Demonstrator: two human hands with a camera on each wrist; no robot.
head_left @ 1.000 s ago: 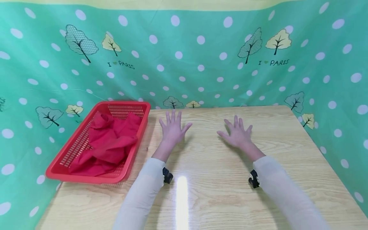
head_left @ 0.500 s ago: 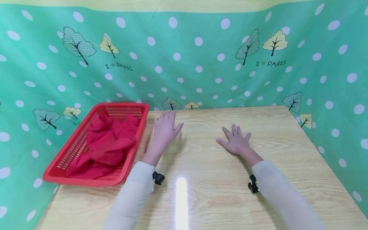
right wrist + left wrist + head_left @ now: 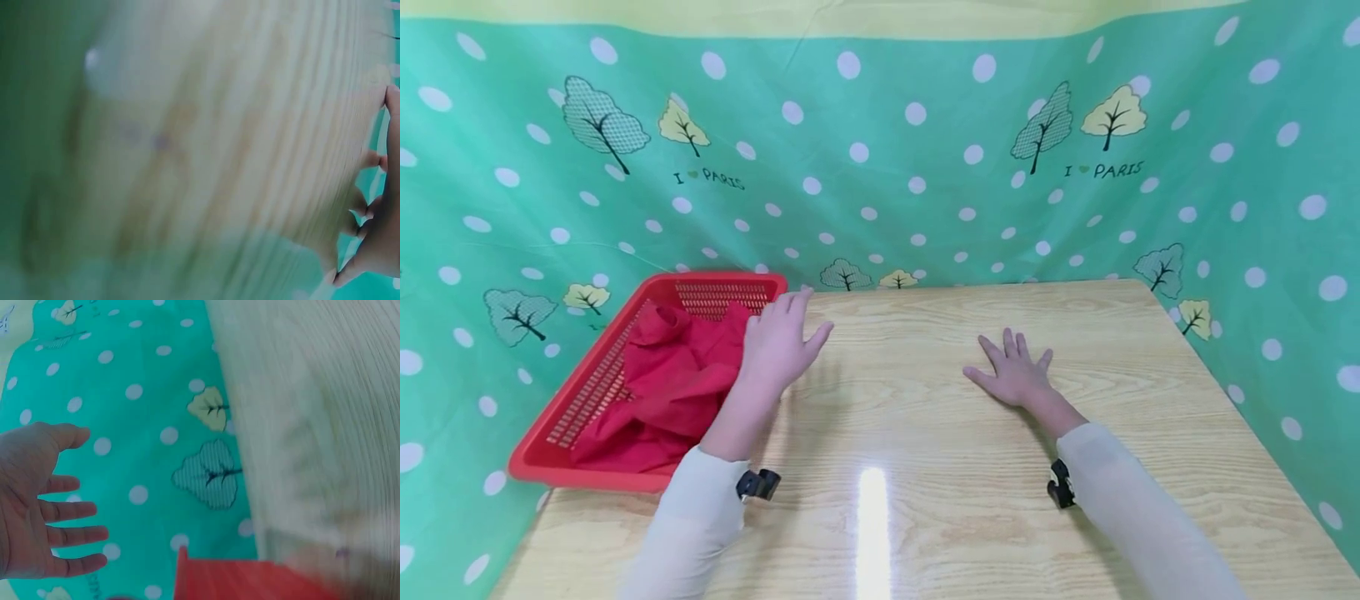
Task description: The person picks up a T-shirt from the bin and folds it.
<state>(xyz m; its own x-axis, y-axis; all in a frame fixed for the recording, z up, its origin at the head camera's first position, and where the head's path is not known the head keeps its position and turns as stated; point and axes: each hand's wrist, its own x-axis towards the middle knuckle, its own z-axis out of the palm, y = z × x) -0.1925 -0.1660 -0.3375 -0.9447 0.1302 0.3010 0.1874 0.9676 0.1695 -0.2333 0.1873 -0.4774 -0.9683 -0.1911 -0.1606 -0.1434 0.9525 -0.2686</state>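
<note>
My left hand (image 3: pixel 775 343) is over the right rim of a red plastic basket (image 3: pixel 535 462), its fingers extended and holding nothing. In the left wrist view the palm of that hand (image 3: pixel 25 506) shows at the left, fingers straight, and the basket's red rim (image 3: pixel 244 578) shows at the bottom. Inside the basket lies a crumpled piece of red cloth (image 3: pixel 677 387), partly covered by my left hand and forearm in the head view. My right hand (image 3: pixel 1017 375) rests on the wooden table with its fingers spread and nothing in it.
The light wooden table (image 3: pixel 925 400) reaches back to a green polka-dot curtain (image 3: pixel 917 150), which also hangs at both sides. A bright light reflection (image 3: pixel 873 533) lies on the tabletop near the front. Small black cameras (image 3: pixel 758 484) are strapped at both wrists.
My left hand has moved left from the tabletop to over the basket's right rim. My right hand has lowered slightly toward me and then stayed nearly in place. The cloth has not moved.
</note>
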